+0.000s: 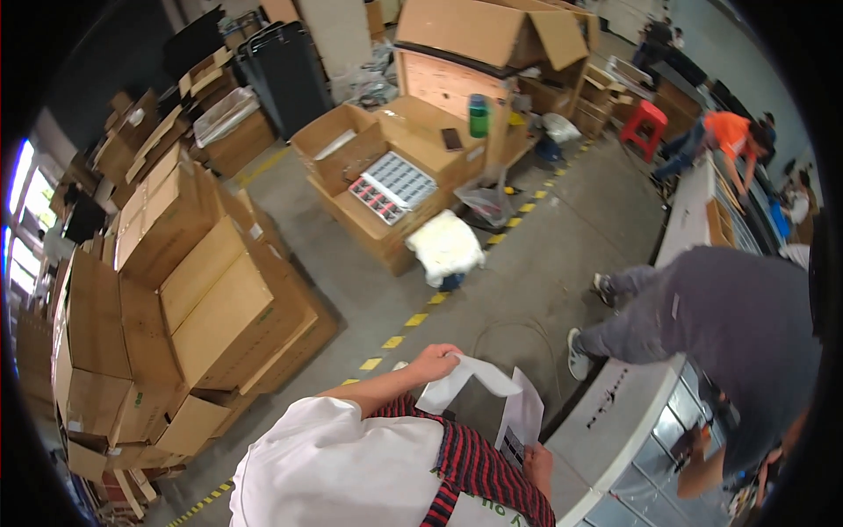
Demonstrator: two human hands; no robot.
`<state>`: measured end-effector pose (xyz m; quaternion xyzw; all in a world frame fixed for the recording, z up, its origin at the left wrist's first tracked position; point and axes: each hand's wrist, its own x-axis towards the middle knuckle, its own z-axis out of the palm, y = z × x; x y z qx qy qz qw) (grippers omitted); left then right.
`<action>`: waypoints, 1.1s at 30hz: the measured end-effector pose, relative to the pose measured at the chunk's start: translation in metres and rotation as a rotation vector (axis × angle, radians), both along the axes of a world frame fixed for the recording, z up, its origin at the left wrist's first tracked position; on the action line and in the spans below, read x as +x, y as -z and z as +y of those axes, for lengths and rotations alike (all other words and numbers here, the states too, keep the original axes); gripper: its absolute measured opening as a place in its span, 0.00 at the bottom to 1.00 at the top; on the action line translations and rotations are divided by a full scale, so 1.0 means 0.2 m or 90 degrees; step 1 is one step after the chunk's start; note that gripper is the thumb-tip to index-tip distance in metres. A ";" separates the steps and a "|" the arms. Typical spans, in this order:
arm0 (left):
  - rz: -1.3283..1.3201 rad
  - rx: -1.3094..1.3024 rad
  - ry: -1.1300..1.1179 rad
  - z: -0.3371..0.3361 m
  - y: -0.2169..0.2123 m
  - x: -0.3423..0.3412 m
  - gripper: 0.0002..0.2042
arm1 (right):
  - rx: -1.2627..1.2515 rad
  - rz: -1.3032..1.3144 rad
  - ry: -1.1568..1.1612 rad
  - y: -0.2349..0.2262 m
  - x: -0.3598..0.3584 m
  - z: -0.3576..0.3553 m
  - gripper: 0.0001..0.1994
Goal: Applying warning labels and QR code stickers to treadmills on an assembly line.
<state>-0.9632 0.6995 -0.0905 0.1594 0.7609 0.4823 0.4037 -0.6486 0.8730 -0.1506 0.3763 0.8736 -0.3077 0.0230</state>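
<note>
My left hand (435, 362), fingers closed, pinches one end of a white paper strip (479, 376) in front of my body. The strip bends and runs across toward a white sheet (523, 413) that carries a dark printed patch. My right hand (538, 465) grips that sheet near its lower edge; part of this hand is hidden by my striped red-and-black sleeve piece. Whether strip and sheet are one continuous piece I cannot tell. Both hang over the floor, left of the white conveyor-like bench (606, 430).
Large open cartons (211, 307) fill the left. Ahead, a carton table (421, 123) bears a sheet of labels (395, 186), a phone (451, 139) and a green bottle (478, 116). A co-worker in dark clothes (729, 325) leans over the bench at right. A cable (558, 351) lies on the floor.
</note>
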 end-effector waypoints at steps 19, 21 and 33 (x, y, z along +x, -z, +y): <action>0.384 -0.186 -0.236 -0.74 -0.17 -1.88 0.14 | -0.092 -0.040 0.042 0.98 -1.10 0.29 0.18; 0.424 -0.223 -0.303 -0.74 -0.16 -2.07 0.13 | -0.060 -0.090 0.031 0.99 -1.39 0.38 0.19; 0.483 -0.340 -0.370 -0.95 -0.35 -3.07 0.20 | -0.063 -0.014 -0.105 0.10 -2.98 0.29 0.19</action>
